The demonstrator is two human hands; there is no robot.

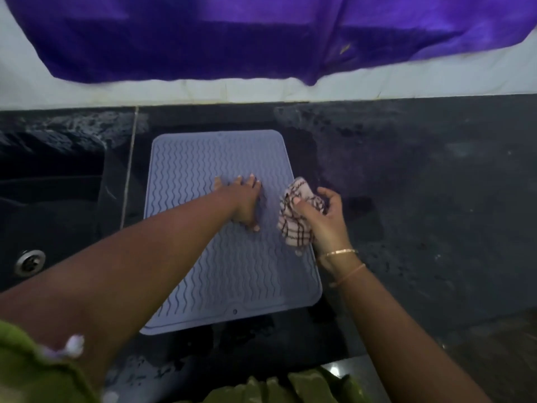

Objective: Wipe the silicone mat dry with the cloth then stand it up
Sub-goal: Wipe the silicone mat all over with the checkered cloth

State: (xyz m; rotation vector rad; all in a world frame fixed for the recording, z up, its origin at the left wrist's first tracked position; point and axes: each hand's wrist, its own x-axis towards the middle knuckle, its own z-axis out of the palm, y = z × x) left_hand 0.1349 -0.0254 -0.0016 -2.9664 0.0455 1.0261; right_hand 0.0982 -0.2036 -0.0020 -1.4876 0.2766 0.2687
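A pale lilac silicone mat (186, 175) with wavy ridges lies flat on the dark stone counter (421, 199). My left hand (245, 203) rests palm down on the middle of the mat with its fingers spread. My right hand (322, 219) grips a bunched white cloth (293, 225) with dark checked lines. The cloth sits over the mat's right edge, about halfway along it. My left forearm covers part of the mat's near left side.
A dark sink with a metal drain (30, 261) lies to the left of the mat. A purple fabric (232, 36) hangs over the white wall behind the counter. Green clothing (32, 370) fills the bottom edge. Bracelets ring my right wrist.
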